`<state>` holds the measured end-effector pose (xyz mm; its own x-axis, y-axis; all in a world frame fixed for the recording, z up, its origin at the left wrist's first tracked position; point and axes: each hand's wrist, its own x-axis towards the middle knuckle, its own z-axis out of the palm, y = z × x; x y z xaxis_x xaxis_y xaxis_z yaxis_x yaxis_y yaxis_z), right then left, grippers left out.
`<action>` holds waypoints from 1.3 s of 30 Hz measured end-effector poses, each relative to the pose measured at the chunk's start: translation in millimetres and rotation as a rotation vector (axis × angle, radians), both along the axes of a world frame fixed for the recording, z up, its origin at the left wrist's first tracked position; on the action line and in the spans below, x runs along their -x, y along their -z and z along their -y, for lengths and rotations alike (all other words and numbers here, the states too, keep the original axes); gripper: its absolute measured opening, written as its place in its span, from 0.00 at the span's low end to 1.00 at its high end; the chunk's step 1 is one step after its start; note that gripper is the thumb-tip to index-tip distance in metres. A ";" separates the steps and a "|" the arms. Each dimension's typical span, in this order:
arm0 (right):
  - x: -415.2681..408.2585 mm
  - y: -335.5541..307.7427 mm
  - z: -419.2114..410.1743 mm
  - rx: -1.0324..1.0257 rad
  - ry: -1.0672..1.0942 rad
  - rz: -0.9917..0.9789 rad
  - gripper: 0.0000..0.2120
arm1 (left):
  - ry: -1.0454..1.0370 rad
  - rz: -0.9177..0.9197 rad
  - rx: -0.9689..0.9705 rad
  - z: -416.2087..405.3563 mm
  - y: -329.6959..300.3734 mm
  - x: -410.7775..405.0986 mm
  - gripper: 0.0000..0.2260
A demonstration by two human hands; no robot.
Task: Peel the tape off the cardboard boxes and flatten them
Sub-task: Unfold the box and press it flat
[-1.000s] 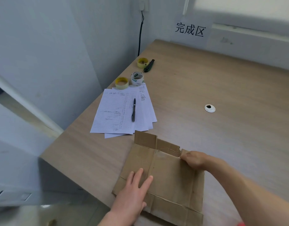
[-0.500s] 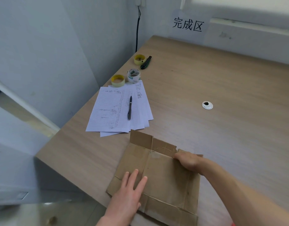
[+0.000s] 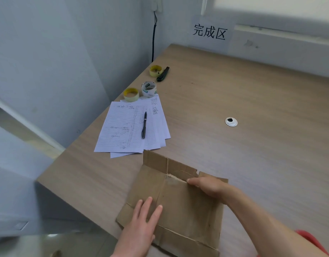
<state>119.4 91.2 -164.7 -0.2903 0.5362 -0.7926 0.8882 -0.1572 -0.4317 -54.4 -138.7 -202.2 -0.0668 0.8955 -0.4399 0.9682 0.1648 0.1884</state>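
**Flattened Box Under Both Hands at the Near Desk Edge**

The cardboard box [image 3: 180,206] lies collapsed flat on the wooden desk [image 3: 252,112], with its near corner overhanging the desk's front edge.

Left hand [image 3: 141,227]: palm down on the near-left part of the box, fingers straight and spread, pressing the panel flat. Nothing is enclosed by the fingers.

Right hand [image 3: 209,186]: set on the far-right part of the box, fingers curled down onto the cardboard at the base of the far flaps. Whether the fingers pinch a flap edge or a strip of tape cannot be told from this view.

Between the two hands runs a vertical crease in the box panel. Just beyond the right hand's fingertips, the far flaps [image 3: 165,165] stand slightly raised, with a torn, pale patch at their base.

Beyond the left hand, just past the box's far-left corner, lies a stack of lined paper sheets [image 3: 126,130] with a black pen [image 3: 144,125] on top. Farther out along the same line are two yellow tape rolls [image 3: 131,94] [image 3: 155,71], a white tape roll [image 3: 149,89] and a dark utility knife [image 3: 163,74]. Well beyond the right hand, a round cable grommet [image 3: 231,121] is set in the desk. A sign [image 3: 210,32] with printed characters is on the far wall.
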 end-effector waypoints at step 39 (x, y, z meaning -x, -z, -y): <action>-6.7 93.4 95.9 -0.872 -0.250 0.188 0.33 | -0.033 -0.124 -0.106 -21.6 45.3 -25.0 0.46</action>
